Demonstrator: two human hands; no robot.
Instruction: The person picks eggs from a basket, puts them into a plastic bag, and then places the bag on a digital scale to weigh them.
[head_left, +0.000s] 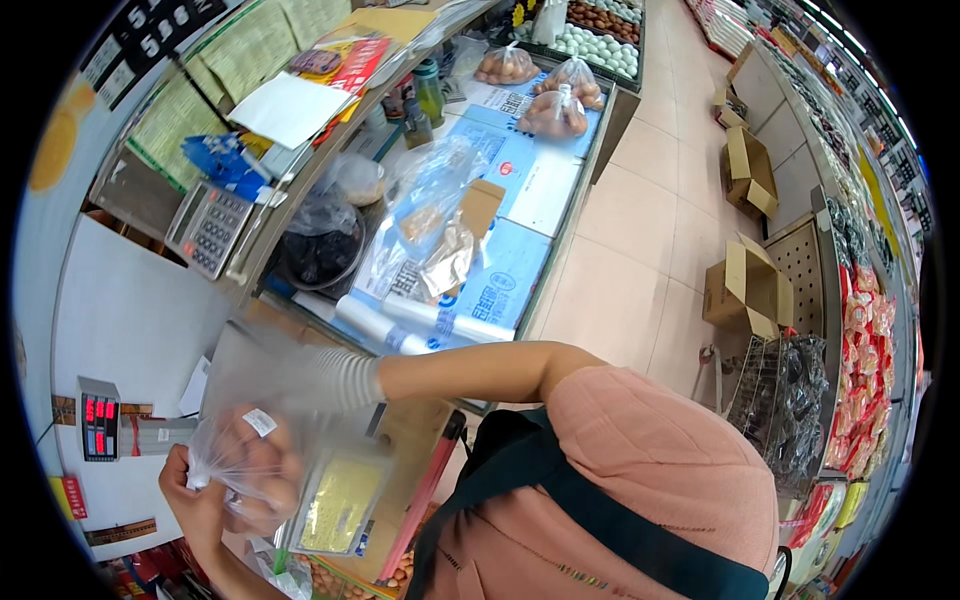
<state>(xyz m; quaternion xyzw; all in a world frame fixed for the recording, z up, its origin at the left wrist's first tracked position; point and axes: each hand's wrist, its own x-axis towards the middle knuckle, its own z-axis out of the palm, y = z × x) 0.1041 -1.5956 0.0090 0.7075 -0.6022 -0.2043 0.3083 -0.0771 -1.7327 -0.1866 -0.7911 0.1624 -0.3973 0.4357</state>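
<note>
My left hand (193, 484) grips the gathered neck of a clear plastic bag of brown eggs (274, 469). A white label is stuck to the bag's upper side. Above the bag, my right hand (274, 367) is a grey blur, with a striped knit glove cuff (349, 379) at the wrist. Its fingers cannot be made out, nor whether they hold anything. Beside the bag lies a clear plastic-covered tray with something yellow (341, 506). A digital display with red figures (100, 420) stands beyond my left hand.
A calculator (210, 229) sits on the shelf. Bag rolls (375, 324), crumpled plastic (431, 176) and bagged eggs (555, 116) lie on the blue-covered counter (517, 255). Behind it are egg trays (596, 49). Open cardboard boxes (750, 292) and a wire cart (780, 397) stand across the aisle.
</note>
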